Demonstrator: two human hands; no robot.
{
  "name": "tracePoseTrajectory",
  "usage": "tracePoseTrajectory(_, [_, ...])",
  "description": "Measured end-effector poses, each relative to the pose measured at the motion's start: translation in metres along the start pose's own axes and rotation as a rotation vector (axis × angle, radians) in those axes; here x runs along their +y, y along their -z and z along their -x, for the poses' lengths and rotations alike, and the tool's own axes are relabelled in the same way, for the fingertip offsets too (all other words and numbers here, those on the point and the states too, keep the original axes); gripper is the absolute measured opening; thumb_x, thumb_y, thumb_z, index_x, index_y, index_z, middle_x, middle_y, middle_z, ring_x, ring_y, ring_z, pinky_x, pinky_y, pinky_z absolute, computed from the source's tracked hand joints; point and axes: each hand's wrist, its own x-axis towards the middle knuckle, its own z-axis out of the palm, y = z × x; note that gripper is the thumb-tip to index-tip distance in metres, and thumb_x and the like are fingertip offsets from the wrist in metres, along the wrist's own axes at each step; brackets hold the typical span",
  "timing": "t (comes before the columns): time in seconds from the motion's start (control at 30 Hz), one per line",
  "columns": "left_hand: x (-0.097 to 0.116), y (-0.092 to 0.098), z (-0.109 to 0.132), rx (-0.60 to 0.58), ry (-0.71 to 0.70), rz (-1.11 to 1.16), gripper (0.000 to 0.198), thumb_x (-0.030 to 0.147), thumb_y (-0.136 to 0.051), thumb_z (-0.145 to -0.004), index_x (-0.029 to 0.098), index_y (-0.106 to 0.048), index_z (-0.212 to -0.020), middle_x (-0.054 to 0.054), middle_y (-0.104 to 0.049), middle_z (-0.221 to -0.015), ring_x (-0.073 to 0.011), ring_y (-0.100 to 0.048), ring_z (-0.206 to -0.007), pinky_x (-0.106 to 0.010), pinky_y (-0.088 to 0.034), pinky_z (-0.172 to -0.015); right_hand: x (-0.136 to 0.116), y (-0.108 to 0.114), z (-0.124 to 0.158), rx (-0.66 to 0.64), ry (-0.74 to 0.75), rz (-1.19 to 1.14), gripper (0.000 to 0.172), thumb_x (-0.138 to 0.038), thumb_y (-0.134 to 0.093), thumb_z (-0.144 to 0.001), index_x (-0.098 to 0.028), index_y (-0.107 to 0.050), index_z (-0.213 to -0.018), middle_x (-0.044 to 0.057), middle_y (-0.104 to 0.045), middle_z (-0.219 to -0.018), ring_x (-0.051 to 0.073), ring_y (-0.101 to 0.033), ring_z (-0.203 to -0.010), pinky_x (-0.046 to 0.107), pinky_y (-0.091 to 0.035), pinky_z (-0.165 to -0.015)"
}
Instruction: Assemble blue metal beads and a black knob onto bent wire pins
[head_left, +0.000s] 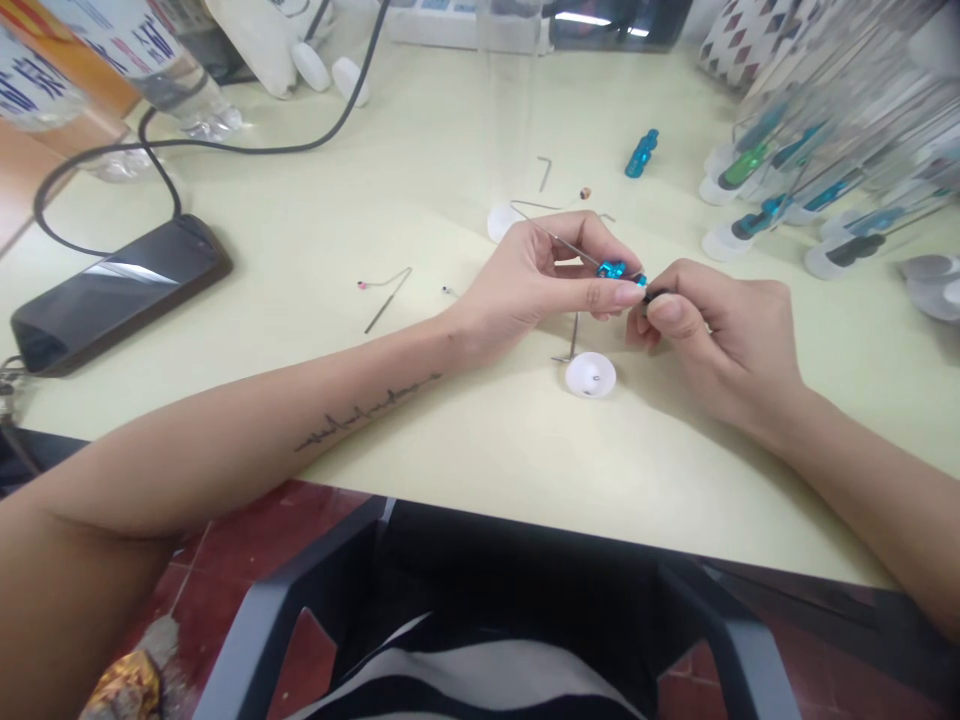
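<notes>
Two hands pinch one thin metal rod (pixel 566 243), left hand (pixel 544 285) by the blue bead (pixel 611 269), right hand (pixel 720 345) on its dark end (pixel 656 295).

From here I see a thin, dark heartbeat-line tattoo (pixel 367 412) on the left forearm (pixel 225 450). The shirt (pixel 465 680) — broad black and white stripes.
</notes>
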Motion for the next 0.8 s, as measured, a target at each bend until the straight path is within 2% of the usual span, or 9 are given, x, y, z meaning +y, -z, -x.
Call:
tracePoseTrajectory(0.17, [0.0005,-0.0004,0.0000,0.029,-0.003,0.019,0.017,0.030,-0.076,-0.070,0.018,-0.065,-0.077,0.002,-0.063,-0.081,-0.0111,-0.064,-0.076,-0.029,-0.055,-0.074,-0.0012,-0.0023,-0.0029,0.103,0.058,0.109,0.020,-0.041,-0.060,-0.086,-0.022,-0.055,-0.081,-0.004,-0.059,-0.064,0.010,-0.055,-0.055,0.023,-0.040,-0.050])
tracePoseTrajectory(0.33, [0.0004,0.0003,-0.0004,0.028,0.011,0.001,0.024,0.038,-0.077,-0.066,0.019,-0.065,-0.077,0.002,-0.064,-0.080,-0.0137,-0.066,-0.079,-0.030,-0.056,-0.072,-0.0025,-0.0037,-0.0049,0.183,0.097,0.093,0.023,-0.035,-0.072,-0.077,-0.023,-0.054,-0.085,-0.004,-0.060,-0.070,0.010,-0.058,-0.058,0.024,-0.045,-0.054])
tracePoseTrajectory(0.5, [0.0016,-0.0002,0.0001,0.024,0.000,-0.012,0.022,0.036,-0.076,-0.068,0.019,-0.065,-0.077,0.003,-0.064,-0.080,-0.0133,-0.066,-0.079,-0.031,-0.055,-0.075,-0.0008,-0.0018,-0.0022,0.118,0.055,0.082,0.019,-0.041,-0.061,-0.086,-0.023,-0.056,-0.081,-0.004,-0.060,-0.063,0.011,-0.056,-0.055,0.024,-0.040,-0.050])
tracePoseTrajectory(0.63, [0.0012,-0.0003,0.0002,0.011,0.001,-0.005,0.021,0.035,-0.076,-0.068,0.019,-0.065,-0.077,0.003,-0.065,-0.082,-0.0131,-0.066,-0.079,-0.032,-0.056,-0.075,-0.0002,-0.0010,-0.0004,0.020,-0.002,0.037,0.028,-0.040,-0.045,-0.095,-0.023,-0.057,-0.076,-0.004,-0.062,-0.065,0.010,-0.056,-0.054,0.025,-0.039,-0.052])
tracePoseTrajectory(0.8, [0.0003,0.0009,-0.0002,0.017,0.002,-0.021,0.020,0.034,-0.075,-0.069,0.019,-0.064,-0.078,0.003,-0.065,-0.082,-0.0149,-0.067,-0.084,-0.034,-0.055,-0.076,-0.0010,-0.0030,-0.0027,0.100,0.046,0.113,0.020,-0.043,-0.057,-0.088,-0.024,-0.057,-0.082,-0.005,-0.060,-0.062,0.012,-0.055,-0.052,0.025,-0.039,-0.049])
